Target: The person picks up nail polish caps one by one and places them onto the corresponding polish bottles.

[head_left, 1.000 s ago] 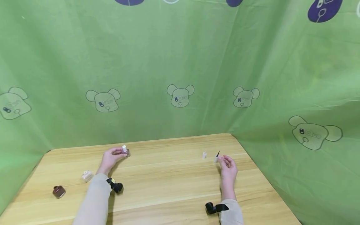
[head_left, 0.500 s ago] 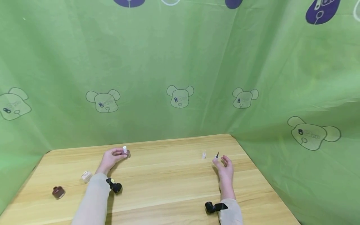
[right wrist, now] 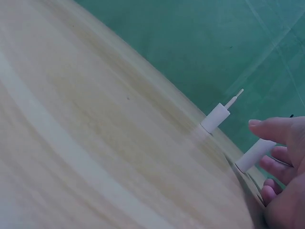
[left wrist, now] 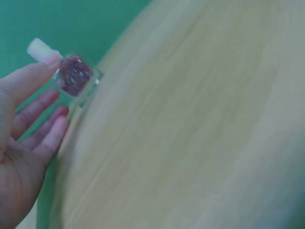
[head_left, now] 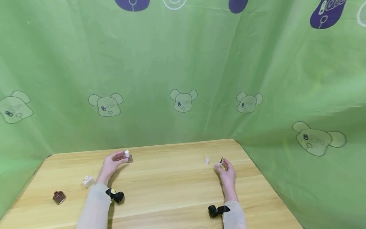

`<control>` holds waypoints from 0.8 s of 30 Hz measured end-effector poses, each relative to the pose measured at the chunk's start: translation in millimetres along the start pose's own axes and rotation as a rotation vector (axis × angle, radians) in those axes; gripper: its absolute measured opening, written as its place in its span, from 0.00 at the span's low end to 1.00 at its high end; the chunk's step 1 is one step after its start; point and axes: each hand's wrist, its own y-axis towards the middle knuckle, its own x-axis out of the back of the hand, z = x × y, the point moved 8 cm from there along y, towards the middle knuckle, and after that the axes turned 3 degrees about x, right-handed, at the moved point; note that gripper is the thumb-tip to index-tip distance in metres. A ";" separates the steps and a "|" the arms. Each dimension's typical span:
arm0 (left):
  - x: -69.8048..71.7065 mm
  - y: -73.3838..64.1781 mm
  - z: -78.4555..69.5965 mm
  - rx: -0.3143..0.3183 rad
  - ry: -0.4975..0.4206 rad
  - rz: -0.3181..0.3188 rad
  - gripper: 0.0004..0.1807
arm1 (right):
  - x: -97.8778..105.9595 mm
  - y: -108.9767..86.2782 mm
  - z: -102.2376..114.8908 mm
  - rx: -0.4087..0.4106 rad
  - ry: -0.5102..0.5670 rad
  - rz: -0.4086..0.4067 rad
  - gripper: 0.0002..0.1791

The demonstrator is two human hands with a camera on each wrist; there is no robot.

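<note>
My left hand [head_left: 108, 167] pinches a nail polish bottle [left wrist: 74, 76] with dark red glitter and a white cap [left wrist: 40, 50] on it, at the back left of the table. The thumb presses near the cap's base; the other fingers are partly behind. At the back right, a white brush cap [right wrist: 252, 156] stands on its top, dark brush pointing up. My right hand [head_left: 227, 175] is around it, thumb on its left, fingers loosely bent on its right. A second white brush cap [right wrist: 215, 118] with a pale brush stands upright to the left.
Two capless polish bottles stand on the left of the wooden table [head_left: 166, 187]: a dark red one [head_left: 59, 197] and a clear, pale one [head_left: 88, 181] beside the left forearm. A green curtain [head_left: 148, 121] hangs behind the table and along its right side.
My right hand has shifted slightly left around the dark-brush cap, its thumb passing to the cap's left side. The left hand keeps its hold on the glitter bottle. The head view has tilted slightly.
</note>
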 end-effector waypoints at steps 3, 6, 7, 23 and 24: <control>4.5 -6.1 -1.2 0.030 -0.017 -0.034 0.36 | 0.2 1.9 -0.5 0.010 -0.040 -0.001 0.36; 8.8 -13.5 -4.3 0.049 -0.038 -0.069 0.36 | 0.1 4.1 -1.4 0.011 -0.069 -0.001 0.34; 9.8 -15.9 -5.7 0.051 -0.037 -0.078 0.36 | 0.1 4.7 -1.5 0.009 -0.077 -0.004 0.33; 3.6 -54.8 -12.0 0.097 -0.110 -0.172 0.35 | 2.7 4.1 0.6 0.001 -0.119 -0.100 0.22; 2.8 -57.4 -12.0 0.098 -0.115 -0.173 0.35 | 3.0 4.0 -0.1 -0.004 -0.120 -0.102 0.22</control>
